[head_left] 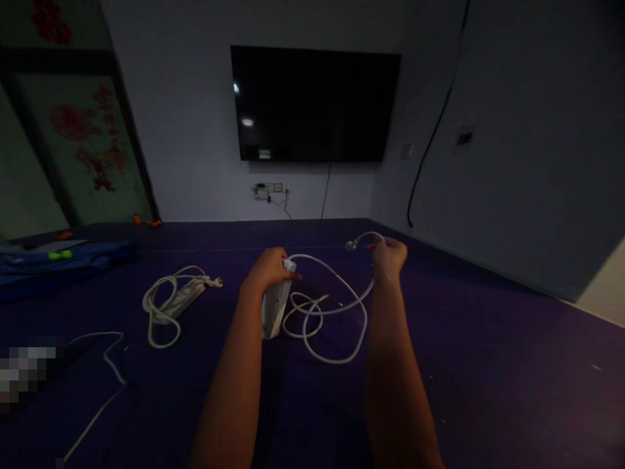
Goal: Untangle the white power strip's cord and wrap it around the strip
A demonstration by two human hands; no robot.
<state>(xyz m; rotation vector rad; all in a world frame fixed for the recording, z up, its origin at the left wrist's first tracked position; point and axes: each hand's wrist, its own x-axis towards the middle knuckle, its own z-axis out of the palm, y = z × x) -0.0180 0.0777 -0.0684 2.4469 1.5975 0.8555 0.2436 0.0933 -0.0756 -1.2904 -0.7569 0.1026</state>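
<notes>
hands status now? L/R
Left hand: closed on the power strip.
Right hand: closed on its cord near the plug.

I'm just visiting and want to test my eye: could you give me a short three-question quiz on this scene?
1. True or false: the left hand grips a white power strip.
2. What does the right hand hold? A) the cable near its plug B) a remote
3. What hangs on the wall?

Key: 1 true. 2 A. 3 a dark television.
</notes>
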